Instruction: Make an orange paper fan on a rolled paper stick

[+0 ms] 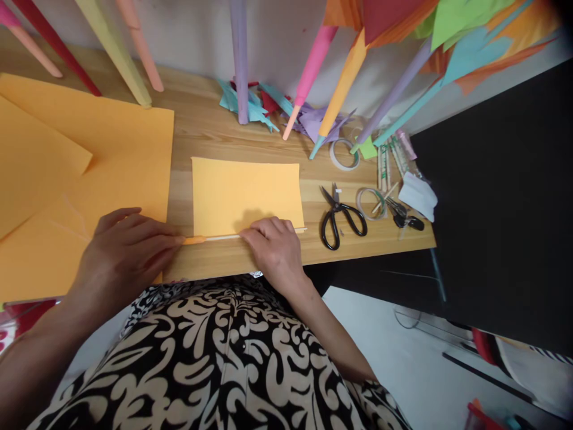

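A rectangular orange paper sheet lies flat on the wooden table. Along its near edge runs a thin white stick, whose left part is wrapped in orange paper. My left hand pinches the wrapped end between thumb and fingers, over the larger orange sheets. My right hand is closed on the stick at the sheet's lower right, with the stick's tip showing past the fingers. Black-handled scissors lie to the right of the sheet.
Large orange sheets cover the table's left side. Colored paper tubes lean on the wall at the back. Tape rolls, paper scraps, wrapped sticks and small clippers lie at the right. The table's front edge is near my body.
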`<control>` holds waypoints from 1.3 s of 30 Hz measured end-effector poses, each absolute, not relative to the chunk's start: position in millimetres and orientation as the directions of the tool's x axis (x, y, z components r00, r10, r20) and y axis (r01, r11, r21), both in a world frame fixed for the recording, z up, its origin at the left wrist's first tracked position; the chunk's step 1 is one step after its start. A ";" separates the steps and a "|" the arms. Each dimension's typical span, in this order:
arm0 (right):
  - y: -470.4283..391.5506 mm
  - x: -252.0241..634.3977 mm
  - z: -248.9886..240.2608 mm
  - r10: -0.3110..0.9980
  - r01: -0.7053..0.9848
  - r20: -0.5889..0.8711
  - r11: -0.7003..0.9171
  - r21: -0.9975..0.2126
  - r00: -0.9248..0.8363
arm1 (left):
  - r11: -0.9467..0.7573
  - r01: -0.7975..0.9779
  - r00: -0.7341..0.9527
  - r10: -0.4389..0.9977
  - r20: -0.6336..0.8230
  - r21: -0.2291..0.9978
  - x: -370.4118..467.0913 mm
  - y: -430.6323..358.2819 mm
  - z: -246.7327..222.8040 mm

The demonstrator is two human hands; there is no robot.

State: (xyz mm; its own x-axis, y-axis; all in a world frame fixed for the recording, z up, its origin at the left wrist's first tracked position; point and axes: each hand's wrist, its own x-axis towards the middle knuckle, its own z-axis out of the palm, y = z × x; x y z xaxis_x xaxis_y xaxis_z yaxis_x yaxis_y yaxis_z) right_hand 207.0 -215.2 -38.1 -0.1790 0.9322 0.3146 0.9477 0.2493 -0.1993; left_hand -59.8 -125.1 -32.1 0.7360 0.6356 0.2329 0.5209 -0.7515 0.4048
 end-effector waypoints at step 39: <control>-268.1 287.1 -33.2 0.943 0.973 0.330 0.035 -0.228 0.043 | -0.803 0.472 0.747 0.584 0.318 0.364 -60.1 -124.4 -36.1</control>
State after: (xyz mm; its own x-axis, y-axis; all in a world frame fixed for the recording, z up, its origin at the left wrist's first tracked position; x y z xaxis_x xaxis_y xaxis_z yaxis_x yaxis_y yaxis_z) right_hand 287.1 -268.1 -33.2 0.0431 0.9431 0.3297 0.9731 0.0351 -0.2275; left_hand -60.1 -124.4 -36.1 0.7472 0.5838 0.3177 0.4722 -0.8026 0.3644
